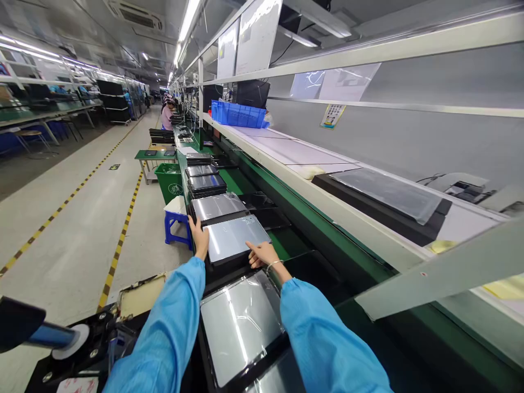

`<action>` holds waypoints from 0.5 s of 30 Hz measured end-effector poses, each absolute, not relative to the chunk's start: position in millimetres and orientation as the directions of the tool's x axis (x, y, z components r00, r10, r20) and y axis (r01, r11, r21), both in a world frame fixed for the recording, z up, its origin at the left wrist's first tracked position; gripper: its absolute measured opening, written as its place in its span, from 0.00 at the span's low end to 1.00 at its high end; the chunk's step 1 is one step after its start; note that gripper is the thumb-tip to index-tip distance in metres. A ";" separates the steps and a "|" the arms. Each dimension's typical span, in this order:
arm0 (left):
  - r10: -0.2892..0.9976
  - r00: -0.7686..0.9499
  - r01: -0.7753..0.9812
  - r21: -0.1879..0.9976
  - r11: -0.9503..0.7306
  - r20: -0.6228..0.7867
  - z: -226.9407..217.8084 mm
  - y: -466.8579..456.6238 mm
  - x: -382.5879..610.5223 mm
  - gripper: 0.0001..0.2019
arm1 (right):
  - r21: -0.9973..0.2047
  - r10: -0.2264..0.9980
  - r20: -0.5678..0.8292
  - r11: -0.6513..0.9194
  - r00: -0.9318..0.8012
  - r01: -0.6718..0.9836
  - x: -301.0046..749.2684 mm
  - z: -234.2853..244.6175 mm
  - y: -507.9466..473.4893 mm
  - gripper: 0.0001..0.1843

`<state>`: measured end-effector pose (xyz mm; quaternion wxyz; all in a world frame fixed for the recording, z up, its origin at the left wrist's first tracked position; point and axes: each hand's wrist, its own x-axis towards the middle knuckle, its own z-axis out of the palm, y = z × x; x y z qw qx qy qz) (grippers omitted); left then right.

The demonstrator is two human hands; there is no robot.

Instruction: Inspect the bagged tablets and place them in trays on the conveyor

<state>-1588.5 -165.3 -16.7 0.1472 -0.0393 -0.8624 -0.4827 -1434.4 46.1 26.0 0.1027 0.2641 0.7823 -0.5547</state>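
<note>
A silver laptop (235,237) in clear film lies on a black tray on the green conveyor line (241,183). My left hand (199,236) grips its left edge, thumb up along the side. My right hand (262,254) holds its near right edge, fingers curled with the forefinger laid on the lid. Both arms wear blue sleeves. A second silver laptop (239,325) lies on a tray right below my arms. Another silver laptop (216,206) sits just beyond the held one.
Several more trays with laptops (204,183) run up the line. A blue stool (176,224) and a green bin (170,183) stand left of it. A blue crate (237,114) sits on the white shelf. Another person (167,113) works far ahead. A tape roll (69,341) is at lower left.
</note>
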 end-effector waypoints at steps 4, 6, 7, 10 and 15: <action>-0.065 -0.879 0.352 0.736 0.578 0.472 48.9 -174.9 -1584.3 0.32 | -0.882 0.212 -0.297 0.312 -0.931 0.352 -1369.3 63.8 51.4 0.25; 0.002 -0.835 0.425 0.643 0.637 0.550 65.8 -166.8 -1569.5 0.32 | -0.910 0.150 -0.237 0.311 -0.960 0.274 -1320.8 76.6 42.7 0.31; 0.067 -0.819 0.456 0.576 0.679 0.570 65.6 -159.3 -1558.1 0.32 | -0.919 0.101 -0.227 0.308 -0.969 0.247 -1294.5 81.7 36.2 0.33; 0.351 -0.808 0.544 0.370 0.753 0.474 32.1 -131.5 -1515.8 0.34 | -0.919 -0.103 -0.294 0.306 -0.950 0.251 -1214.2 92.3 17.4 0.34; 0.539 -0.800 0.599 0.358 0.716 0.262 -38.0 -105.9 -1478.8 0.28 | -0.654 0.084 -0.533 0.590 -0.842 0.473 -1085.9 83.8 24.8 0.27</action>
